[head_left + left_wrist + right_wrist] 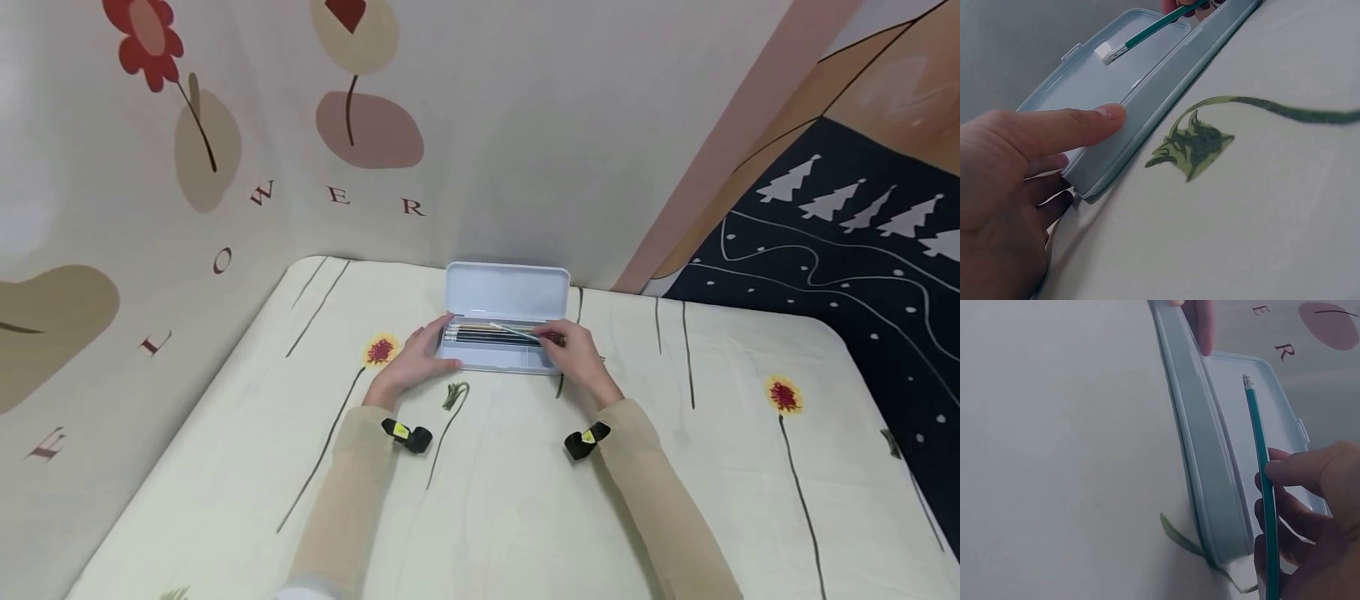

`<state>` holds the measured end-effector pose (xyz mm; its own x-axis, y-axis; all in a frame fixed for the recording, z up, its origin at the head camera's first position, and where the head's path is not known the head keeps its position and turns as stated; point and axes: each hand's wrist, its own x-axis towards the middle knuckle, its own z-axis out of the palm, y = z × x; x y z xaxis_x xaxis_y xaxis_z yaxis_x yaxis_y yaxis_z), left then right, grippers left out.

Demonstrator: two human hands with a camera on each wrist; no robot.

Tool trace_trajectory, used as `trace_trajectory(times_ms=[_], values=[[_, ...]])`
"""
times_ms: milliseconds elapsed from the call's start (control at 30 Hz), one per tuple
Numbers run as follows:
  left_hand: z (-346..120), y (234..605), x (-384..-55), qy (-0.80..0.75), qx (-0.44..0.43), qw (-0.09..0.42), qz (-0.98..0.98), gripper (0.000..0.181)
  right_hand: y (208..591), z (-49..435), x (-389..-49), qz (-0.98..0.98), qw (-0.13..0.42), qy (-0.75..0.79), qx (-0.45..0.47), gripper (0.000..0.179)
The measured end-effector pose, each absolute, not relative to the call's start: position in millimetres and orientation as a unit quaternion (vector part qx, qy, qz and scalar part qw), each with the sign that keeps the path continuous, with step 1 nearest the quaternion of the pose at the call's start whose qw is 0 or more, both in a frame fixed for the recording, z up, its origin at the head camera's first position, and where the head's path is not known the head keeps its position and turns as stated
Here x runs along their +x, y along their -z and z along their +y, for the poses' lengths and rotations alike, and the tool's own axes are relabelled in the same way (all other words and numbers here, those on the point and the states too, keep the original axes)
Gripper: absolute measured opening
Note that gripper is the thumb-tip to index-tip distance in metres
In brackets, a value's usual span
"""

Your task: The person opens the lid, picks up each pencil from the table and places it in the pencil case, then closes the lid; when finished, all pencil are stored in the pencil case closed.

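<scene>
A pale blue pencil case (507, 293) lies with its lid raised at the back of the bed-like surface. Several pencils (476, 336) lie side by side inside it. My left hand (411, 360) holds the case's left end, thumb on the front wall and the other fingers around the end. Above the case, my right hand (576, 354) pinches a teal pencil (1254, 412) between thumb and fingers. The pencil's eraser end points left, over the open case. In the right wrist view the case's front wall (1200, 456) hides the pencils inside.
A pale cloth (510, 467) printed with flowers and stems covers the surface. Close behind the case rises a light wall hanging (540, 183) with letters and flower shapes. A dark hanging with white trees (832, 200) borders the right side.
</scene>
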<state>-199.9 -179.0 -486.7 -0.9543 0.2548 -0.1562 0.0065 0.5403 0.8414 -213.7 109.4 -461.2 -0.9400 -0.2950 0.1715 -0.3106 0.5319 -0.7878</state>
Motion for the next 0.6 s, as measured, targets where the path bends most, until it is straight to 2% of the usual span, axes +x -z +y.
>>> trace_trajectory(times_ms=[600], values=[[-179,485,-199,-0.465,0.076,0.128,0.873,0.092,457,69,-234,-0.878,-0.015,-0.424,0.223,0.018]])
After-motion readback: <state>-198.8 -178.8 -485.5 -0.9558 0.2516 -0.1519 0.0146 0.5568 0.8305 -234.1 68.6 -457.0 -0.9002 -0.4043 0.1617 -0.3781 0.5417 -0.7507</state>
